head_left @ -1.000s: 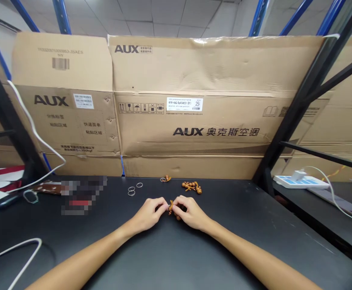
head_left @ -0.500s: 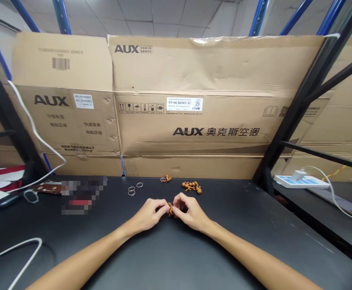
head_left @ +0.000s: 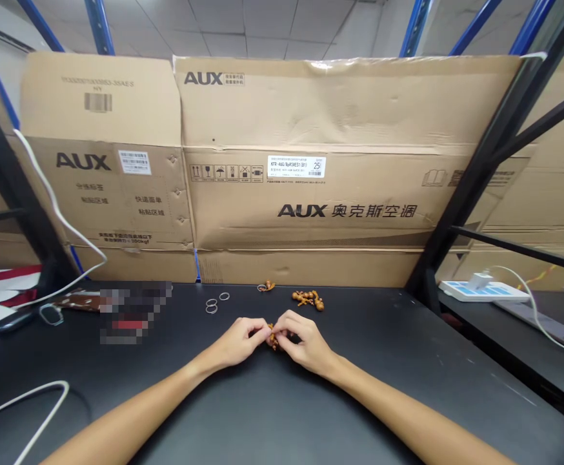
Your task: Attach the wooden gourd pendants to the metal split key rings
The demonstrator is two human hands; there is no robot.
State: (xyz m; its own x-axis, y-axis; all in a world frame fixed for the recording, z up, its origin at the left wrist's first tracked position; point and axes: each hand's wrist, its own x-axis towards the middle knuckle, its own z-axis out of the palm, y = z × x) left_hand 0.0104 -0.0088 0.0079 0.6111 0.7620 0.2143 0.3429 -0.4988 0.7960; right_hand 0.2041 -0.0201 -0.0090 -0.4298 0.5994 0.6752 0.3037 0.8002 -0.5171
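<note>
"What do the hands hold?"

"A small orange-brown trinket (head_left: 274, 343), knobbly in outline, at the middle of the smooth black table (head_left: 282, 413). The left hand (head_left: 243, 341) pinches it between thumb and finger; the right hand (head_left: 307, 342) has its fingertips together on the other side."

"Does its whole shape show?"

"Only partly. The fingertips cover much of it, and whether it touches the table is hard to tell."

"And beyond it?"

"Thin metal rings (head_left: 211, 306) lie to the left, two overlapping. Straight ahead sits a little charm (head_left: 269, 285) with a ring; right of that, a cluster of rounded, glossy brown pieces (head_left: 308, 298)."

"Farther back?"

"Creased, printed cardboard (head_left: 350, 103) stands upright, hiding whatever is behind. Whether it forms closed boxes cannot be told. On the left, coarse blocks mask a dark item (head_left: 134, 310)."
</note>
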